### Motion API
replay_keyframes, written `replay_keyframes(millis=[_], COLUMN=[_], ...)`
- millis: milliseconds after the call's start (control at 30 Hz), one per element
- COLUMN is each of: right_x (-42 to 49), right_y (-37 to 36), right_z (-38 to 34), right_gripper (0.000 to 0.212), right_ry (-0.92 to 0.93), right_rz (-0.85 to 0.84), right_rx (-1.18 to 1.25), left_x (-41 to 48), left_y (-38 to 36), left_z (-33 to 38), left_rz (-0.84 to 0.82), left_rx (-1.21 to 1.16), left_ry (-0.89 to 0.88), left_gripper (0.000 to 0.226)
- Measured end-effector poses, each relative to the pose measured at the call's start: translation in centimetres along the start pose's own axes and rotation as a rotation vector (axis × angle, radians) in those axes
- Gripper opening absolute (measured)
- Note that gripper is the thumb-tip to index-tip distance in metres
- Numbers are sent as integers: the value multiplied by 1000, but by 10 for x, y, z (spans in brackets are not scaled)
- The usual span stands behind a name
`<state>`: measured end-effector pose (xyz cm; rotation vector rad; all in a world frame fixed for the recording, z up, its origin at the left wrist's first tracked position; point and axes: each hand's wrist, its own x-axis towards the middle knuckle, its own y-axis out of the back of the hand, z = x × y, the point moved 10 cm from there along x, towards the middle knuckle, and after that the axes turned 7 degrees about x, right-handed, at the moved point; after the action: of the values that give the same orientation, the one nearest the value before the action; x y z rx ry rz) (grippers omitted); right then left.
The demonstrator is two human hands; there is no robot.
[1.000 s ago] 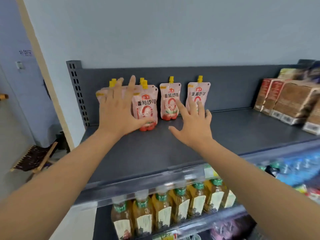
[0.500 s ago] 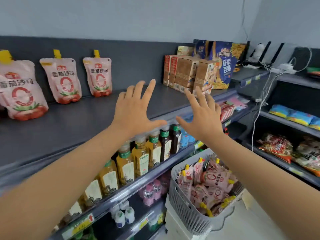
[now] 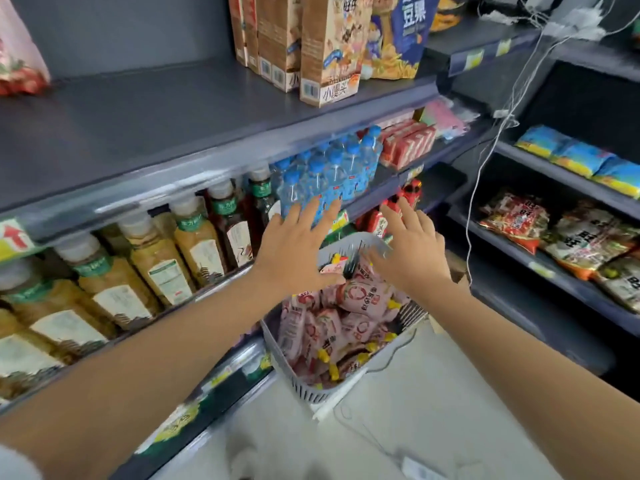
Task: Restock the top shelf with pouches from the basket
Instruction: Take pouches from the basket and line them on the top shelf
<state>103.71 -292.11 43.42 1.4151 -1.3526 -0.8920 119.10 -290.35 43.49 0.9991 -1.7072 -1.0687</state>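
A grey slatted basket (image 3: 304, 386) stands low at the centre, filled with several pink spouted pouches (image 3: 353, 320) with yellow caps. My left hand (image 3: 294, 251) hovers over the basket's far left rim, fingers spread, holding nothing. My right hand (image 3: 412, 251) hovers over the far right rim, also spread and empty. The dark top shelf (image 3: 145, 112) runs across the upper left. One pink pouch (image 3: 19, 53) shows on it at the left edge.
Snack boxes (image 3: 322, 46) and a blue bag (image 3: 398, 36) stand on the top shelf's right part. Below are tea bottles (image 3: 194, 237) and blue-capped water bottles (image 3: 332, 171). Snack bags (image 3: 568, 237) fill the right-hand rack. White cables (image 3: 491, 140) hang between the racks.
My view has swung right and down from the shelved pouches to the basket. Both hands left the shelf and dropped, spread and empty, to just above the basket.
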Motion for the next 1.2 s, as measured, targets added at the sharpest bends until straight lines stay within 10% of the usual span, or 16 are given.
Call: replay_keyframes(millis=[467,900,1200], right_x=[29,56,65], right_y=[-106,-264,-327], right_z=[53,102,90], right_gripper=[73,80,92], right_ry=[-182,-52,99], right_rz=[-216,-695,-666], right_rx=[-24,-224,-471], left_x=[4,-28,-49], left_y=[-151,-238,-242], left_z=[38,70,80], left_rz=[-312,-575,-565], left_rx=[-147,-149,-122], left_ry=[-114,50,147], left_gripper=[119,118,101])
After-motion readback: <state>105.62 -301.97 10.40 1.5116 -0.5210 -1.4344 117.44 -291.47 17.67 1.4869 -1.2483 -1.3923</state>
